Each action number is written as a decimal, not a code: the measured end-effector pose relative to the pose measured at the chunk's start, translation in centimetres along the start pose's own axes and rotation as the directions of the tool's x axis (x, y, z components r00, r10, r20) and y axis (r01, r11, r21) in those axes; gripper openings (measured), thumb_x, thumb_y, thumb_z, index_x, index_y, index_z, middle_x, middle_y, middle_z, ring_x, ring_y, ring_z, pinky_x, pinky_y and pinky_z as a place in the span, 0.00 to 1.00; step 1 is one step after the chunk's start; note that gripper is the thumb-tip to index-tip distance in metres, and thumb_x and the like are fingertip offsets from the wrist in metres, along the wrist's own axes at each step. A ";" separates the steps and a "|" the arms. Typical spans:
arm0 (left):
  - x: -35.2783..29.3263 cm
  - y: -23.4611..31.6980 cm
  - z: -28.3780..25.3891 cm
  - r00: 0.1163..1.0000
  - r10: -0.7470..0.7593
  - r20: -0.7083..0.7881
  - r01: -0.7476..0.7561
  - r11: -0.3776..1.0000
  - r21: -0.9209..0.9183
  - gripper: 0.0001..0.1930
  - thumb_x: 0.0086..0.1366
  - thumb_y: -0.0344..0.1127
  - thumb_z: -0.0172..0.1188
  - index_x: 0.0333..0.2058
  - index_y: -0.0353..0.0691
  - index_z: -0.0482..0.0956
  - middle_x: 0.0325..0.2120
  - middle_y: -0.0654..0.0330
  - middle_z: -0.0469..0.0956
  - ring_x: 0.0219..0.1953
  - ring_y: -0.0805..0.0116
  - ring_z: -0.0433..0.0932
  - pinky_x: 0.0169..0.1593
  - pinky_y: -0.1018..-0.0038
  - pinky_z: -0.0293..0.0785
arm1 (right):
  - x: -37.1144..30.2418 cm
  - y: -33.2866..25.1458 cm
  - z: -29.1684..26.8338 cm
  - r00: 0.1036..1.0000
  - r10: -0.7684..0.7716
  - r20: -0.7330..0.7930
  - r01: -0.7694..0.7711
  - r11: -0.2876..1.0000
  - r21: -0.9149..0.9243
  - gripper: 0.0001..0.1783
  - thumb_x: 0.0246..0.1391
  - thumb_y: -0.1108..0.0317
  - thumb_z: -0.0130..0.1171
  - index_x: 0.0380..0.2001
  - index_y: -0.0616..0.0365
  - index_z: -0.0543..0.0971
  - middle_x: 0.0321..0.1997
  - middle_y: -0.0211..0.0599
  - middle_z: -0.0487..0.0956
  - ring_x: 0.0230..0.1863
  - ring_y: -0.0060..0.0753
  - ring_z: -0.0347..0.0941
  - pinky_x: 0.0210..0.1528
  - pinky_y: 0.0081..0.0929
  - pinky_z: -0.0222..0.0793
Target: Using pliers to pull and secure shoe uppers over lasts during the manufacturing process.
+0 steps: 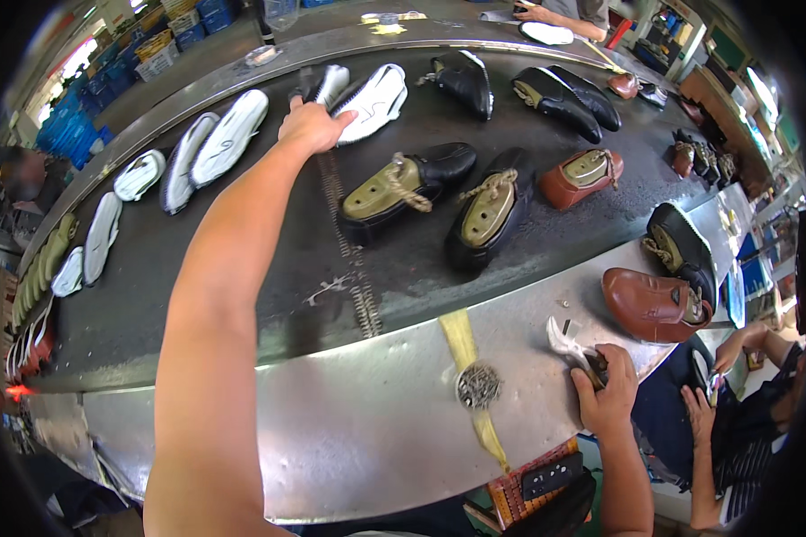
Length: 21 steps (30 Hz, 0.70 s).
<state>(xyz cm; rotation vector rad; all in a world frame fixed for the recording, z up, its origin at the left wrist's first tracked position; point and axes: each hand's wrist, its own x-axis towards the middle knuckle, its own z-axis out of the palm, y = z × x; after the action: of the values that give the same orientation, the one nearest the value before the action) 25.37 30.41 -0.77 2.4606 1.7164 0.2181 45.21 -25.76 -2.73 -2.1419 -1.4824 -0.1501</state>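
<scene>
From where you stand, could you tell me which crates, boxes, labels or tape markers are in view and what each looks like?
Blue crates: stacked on the floor, far left beyond the belt, rectangular.
Pale baskets: upper left, holding yellowish contents.
Yellow tape strip: runs across the metal ledge between the hands.
Yellow patch: on the far ledge, top centre.
No screens are visible.

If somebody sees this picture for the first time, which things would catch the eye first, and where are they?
First the long bare left arm reaching across the dark conveyor belt, its left hand touching a white shoe sole at the far side. Next, the black shoes on lasts at the belt's middle. Near the front, the right hand holds metal pliers on the steel ledge, beside a small pile of nails.
</scene>
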 end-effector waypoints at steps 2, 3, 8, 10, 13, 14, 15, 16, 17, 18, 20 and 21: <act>-5.5 -3.2 -1.6 0.990 0.139 -0.018 -0.139 0.990 0.034 0.45 0.65 0.74 0.49 0.49 0.28 0.82 0.67 0.31 0.60 0.68 0.43 0.65 0.68 0.61 0.64 | -0.7 -0.1 -0.3 1.000 -0.014 -0.010 0.014 1.000 -0.001 0.25 0.47 0.66 0.71 0.47 0.62 0.75 0.43 0.51 0.78 0.44 0.57 0.74 0.48 0.47 0.69; -9.3 -4.7 -3.6 0.987 0.160 0.009 -0.161 0.987 0.027 0.42 0.64 0.71 0.54 0.47 0.28 0.82 0.67 0.31 0.61 0.68 0.41 0.65 0.68 0.60 0.63 | -1.2 -0.1 -0.6 1.000 0.028 -0.011 -0.028 1.000 -0.005 0.25 0.48 0.66 0.71 0.47 0.62 0.75 0.43 0.52 0.77 0.44 0.58 0.74 0.48 0.47 0.69; -32.1 -20.1 -12.5 0.998 0.057 -0.005 -0.057 0.994 -0.094 0.32 0.64 0.62 0.61 0.41 0.30 0.84 0.67 0.36 0.63 0.64 0.40 0.69 0.65 0.60 0.67 | -1.7 -0.6 -0.7 0.997 0.071 -0.006 -0.072 0.997 -0.032 0.24 0.53 0.62 0.68 0.48 0.63 0.75 0.42 0.52 0.77 0.45 0.58 0.74 0.49 0.46 0.70; -42.5 -25.8 -16.2 0.999 0.031 0.045 -0.018 0.967 -0.253 0.26 0.63 0.55 0.66 0.42 0.32 0.85 0.63 0.34 0.67 0.63 0.40 0.69 0.65 0.61 0.65 | -1.8 -1.0 -0.9 0.999 0.048 0.006 -0.048 0.999 -0.022 0.23 0.55 0.60 0.67 0.49 0.63 0.75 0.43 0.53 0.76 0.46 0.59 0.74 0.49 0.47 0.70; -56.4 -30.1 -18.8 0.994 -0.095 -0.057 0.078 0.966 -0.246 0.25 0.65 0.49 0.65 0.40 0.25 0.83 0.63 0.28 0.63 0.67 0.37 0.64 0.69 0.59 0.58 | -1.6 -0.8 -0.1 0.999 -0.013 -0.045 0.011 0.999 -0.045 0.23 0.58 0.59 0.63 0.50 0.64 0.74 0.46 0.53 0.76 0.49 0.61 0.73 0.51 0.49 0.69; -59.5 -30.0 -19.3 0.983 -0.142 -0.117 0.097 0.938 -0.332 0.25 0.65 0.48 0.65 0.37 0.23 0.82 0.66 0.25 0.58 0.68 0.35 0.63 0.69 0.59 0.57 | -1.7 -0.8 -0.1 0.998 -0.033 -0.045 0.031 0.999 -0.036 0.23 0.58 0.59 0.63 0.50 0.64 0.74 0.46 0.53 0.76 0.49 0.61 0.73 0.51 0.49 0.69; -61.9 -31.9 -18.6 0.979 -0.157 -0.133 0.114 0.952 -0.285 0.25 0.64 0.48 0.66 0.37 0.23 0.82 0.67 0.26 0.56 0.69 0.33 0.60 0.70 0.56 0.55 | -1.8 -0.6 0.0 0.996 -0.057 -0.067 0.053 0.996 -0.067 0.23 0.59 0.59 0.62 0.50 0.64 0.74 0.47 0.54 0.76 0.50 0.62 0.73 0.52 0.49 0.69; -64.2 -33.7 -18.0 0.972 -0.178 -0.154 0.138 0.962 -0.236 0.24 0.62 0.47 0.67 0.37 0.24 0.82 0.68 0.27 0.54 0.70 0.31 0.56 0.71 0.52 0.53 | -1.6 -0.6 0.3 0.992 -0.087 -0.089 0.079 0.993 -0.093 0.23 0.59 0.58 0.62 0.51 0.65 0.74 0.48 0.55 0.76 0.50 0.62 0.72 0.54 0.49 0.68; -65.4 -33.3 -17.9 0.991 -0.070 -0.111 0.093 0.972 0.217 0.24 0.59 0.45 0.69 0.38 0.22 0.82 0.71 0.31 0.48 0.73 0.28 0.48 0.71 0.43 0.48 | -1.7 -0.7 0.1 0.994 -0.077 -0.074 0.069 0.992 -0.104 0.24 0.61 0.58 0.60 0.52 0.66 0.73 0.49 0.57 0.75 0.52 0.63 0.72 0.56 0.50 0.67; -66.0 -32.4 -17.1 0.990 -0.077 -0.121 0.109 0.954 0.281 0.29 0.58 0.45 0.70 0.45 0.20 0.79 0.74 0.36 0.44 0.73 0.25 0.42 0.70 0.36 0.44 | -2.1 -0.5 -0.2 0.993 -0.091 -0.074 0.082 0.990 -0.112 0.24 0.61 0.58 0.60 0.52 0.66 0.73 0.49 0.57 0.75 0.52 0.63 0.72 0.56 0.50 0.67; -65.6 -32.8 -15.7 0.975 -0.021 -0.221 0.087 0.952 0.294 0.35 0.58 0.43 0.69 0.53 0.16 0.72 0.74 0.37 0.41 0.73 0.28 0.44 0.72 0.40 0.45 | -3.2 -0.4 -0.1 0.983 -0.103 -0.154 0.071 0.978 -0.197 0.24 0.62 0.58 0.59 0.52 0.67 0.73 0.49 0.57 0.76 0.52 0.62 0.72 0.56 0.50 0.66; -65.1 -33.2 -15.2 0.985 0.052 -0.167 -0.008 0.967 0.253 0.36 0.58 0.42 0.69 0.56 0.17 0.69 0.73 0.36 0.43 0.73 0.31 0.46 0.72 0.44 0.48 | -4.5 -1.1 -0.4 0.981 -0.106 -0.160 0.072 0.976 -0.205 0.24 0.62 0.58 0.59 0.52 0.67 0.73 0.49 0.57 0.76 0.52 0.62 0.72 0.56 0.50 0.66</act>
<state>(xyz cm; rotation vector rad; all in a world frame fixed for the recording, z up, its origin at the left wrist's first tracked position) -30.36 -18.91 5.01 2.7217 1.8819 0.2357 42.51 -29.42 -3.71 -2.1541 -1.5181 -0.5207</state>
